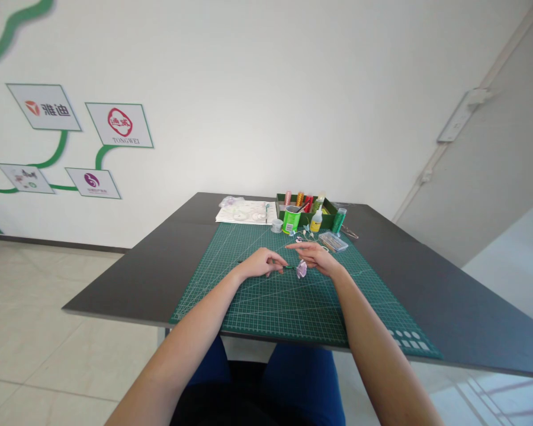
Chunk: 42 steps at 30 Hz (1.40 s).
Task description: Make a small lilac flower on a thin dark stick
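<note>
Lilac flower (301, 270) is jutting past left hand (262, 262), fingers pinching its stem (288, 267), seemingly for steadiness; right hand's (317, 257) grip is unclear.

I count two hands (261, 262) (316, 258), one lilac flower (301, 270), one mat (275, 310), one table (146, 269), one can (290, 223), one white bottle (316, 220) and four signs (44, 107) from here.

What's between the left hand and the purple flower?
In the head view, a thin green stem-like piece spans the gap from the left hand to the purple flower.
</note>
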Each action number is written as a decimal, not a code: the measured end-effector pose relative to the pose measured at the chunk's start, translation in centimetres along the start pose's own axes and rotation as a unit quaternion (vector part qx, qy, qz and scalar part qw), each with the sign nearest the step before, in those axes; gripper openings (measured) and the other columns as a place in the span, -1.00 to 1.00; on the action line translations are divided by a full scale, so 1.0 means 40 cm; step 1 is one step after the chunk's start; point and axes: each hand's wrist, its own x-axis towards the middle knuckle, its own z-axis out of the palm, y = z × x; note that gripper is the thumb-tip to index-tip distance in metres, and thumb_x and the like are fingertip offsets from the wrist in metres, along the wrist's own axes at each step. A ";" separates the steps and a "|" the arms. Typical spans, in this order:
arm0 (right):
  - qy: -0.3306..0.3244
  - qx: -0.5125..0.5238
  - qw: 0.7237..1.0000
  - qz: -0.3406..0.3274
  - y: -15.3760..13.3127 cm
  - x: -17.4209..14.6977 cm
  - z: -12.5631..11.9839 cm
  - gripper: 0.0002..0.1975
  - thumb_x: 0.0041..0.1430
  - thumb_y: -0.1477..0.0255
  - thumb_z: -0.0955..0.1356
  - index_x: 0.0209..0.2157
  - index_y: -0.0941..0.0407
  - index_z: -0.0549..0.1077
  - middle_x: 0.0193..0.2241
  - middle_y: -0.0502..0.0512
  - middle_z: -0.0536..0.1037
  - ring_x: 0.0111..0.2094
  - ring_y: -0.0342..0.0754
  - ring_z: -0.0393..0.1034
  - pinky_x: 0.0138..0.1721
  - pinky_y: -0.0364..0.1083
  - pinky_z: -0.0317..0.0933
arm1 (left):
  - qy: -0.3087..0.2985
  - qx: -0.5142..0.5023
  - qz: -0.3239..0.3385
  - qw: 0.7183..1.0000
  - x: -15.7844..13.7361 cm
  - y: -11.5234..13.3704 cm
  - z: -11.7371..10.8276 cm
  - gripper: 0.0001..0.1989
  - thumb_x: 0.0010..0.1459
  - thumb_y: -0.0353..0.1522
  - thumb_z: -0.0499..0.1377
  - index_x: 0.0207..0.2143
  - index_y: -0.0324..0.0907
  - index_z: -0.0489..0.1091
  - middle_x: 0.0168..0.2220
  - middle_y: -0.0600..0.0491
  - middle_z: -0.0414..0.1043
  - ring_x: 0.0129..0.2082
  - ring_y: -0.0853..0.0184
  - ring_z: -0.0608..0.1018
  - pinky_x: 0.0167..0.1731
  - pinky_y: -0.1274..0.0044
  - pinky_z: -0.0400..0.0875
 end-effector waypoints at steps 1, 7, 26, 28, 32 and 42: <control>0.002 -0.002 1.000 0.002 0.001 0.001 -0.001 -0.47 0.08 0.24 0.48 0.02 0.27 0.57 -0.73 -0.28 -0.06 -0.65 -0.27 -0.34 -0.62 -0.18 -0.40 | 0.001 -0.008 0.002 1.000 0.000 -0.001 0.000 -0.73 0.20 -0.45 0.23 -0.07 -0.29 0.61 -0.29 -0.12 0.67 -0.67 0.51 0.40 -0.55 0.62 0.33; 0.009 0.001 1.000 0.022 0.012 0.007 -0.005 -0.45 0.04 0.24 0.48 0.01 0.27 0.58 -0.73 -0.30 -0.09 -0.66 -0.27 -0.35 -0.63 -0.18 -0.40 | 0.014 -0.035 0.013 0.999 0.001 -0.003 0.001 -0.77 0.17 -0.44 0.26 -0.13 -0.31 0.61 -0.30 -0.13 0.67 -0.67 0.52 0.39 -0.56 0.63 0.34; 0.005 0.003 0.999 0.046 0.040 0.024 0.016 -0.67 -0.09 0.34 0.49 -0.25 0.19 0.55 -0.76 -0.31 -0.01 -0.69 -0.30 -0.30 -0.68 -0.23 -0.36 | 0.114 -0.171 0.056 0.977 0.016 -0.010 -0.007 -0.69 0.11 -0.27 0.35 -0.20 -0.33 0.46 -0.31 -0.16 0.65 -0.67 0.53 0.41 -0.60 0.63 0.29; -0.001 -0.002 0.999 0.050 0.042 0.024 0.017 -0.63 -0.05 0.32 0.50 -0.19 0.21 0.56 -0.76 -0.32 -0.02 -0.69 -0.29 -0.30 -0.67 -0.23 -0.36 | 0.127 -0.175 0.056 0.975 0.017 -0.012 -0.008 -0.67 0.10 -0.27 0.36 -0.18 -0.33 0.45 -0.31 -0.15 0.64 -0.67 0.53 0.41 -0.60 0.62 0.30; -0.022 -0.009 0.999 0.048 0.041 0.023 0.018 -0.53 0.03 0.26 0.49 -0.06 0.25 0.56 -0.75 -0.32 -0.02 -0.69 -0.29 -0.30 -0.66 -0.22 -0.35 | 0.143 -0.169 0.056 0.974 0.020 -0.016 -0.011 -0.62 0.10 -0.29 0.36 -0.09 -0.34 0.48 -0.32 -0.13 0.64 -0.67 0.52 0.40 -0.59 0.61 0.30; -0.048 -0.012 0.998 0.046 0.030 0.018 0.018 -0.52 0.11 0.24 0.48 0.00 0.24 0.55 -0.73 -0.30 -0.01 -0.69 -0.29 -0.28 -0.65 -0.21 -0.36 | 0.214 -0.159 0.034 0.963 0.031 -0.037 -0.022 -0.68 0.08 -0.33 0.34 -0.15 -0.36 0.54 -0.38 -0.07 0.62 -0.69 0.54 0.33 -0.60 0.60 0.29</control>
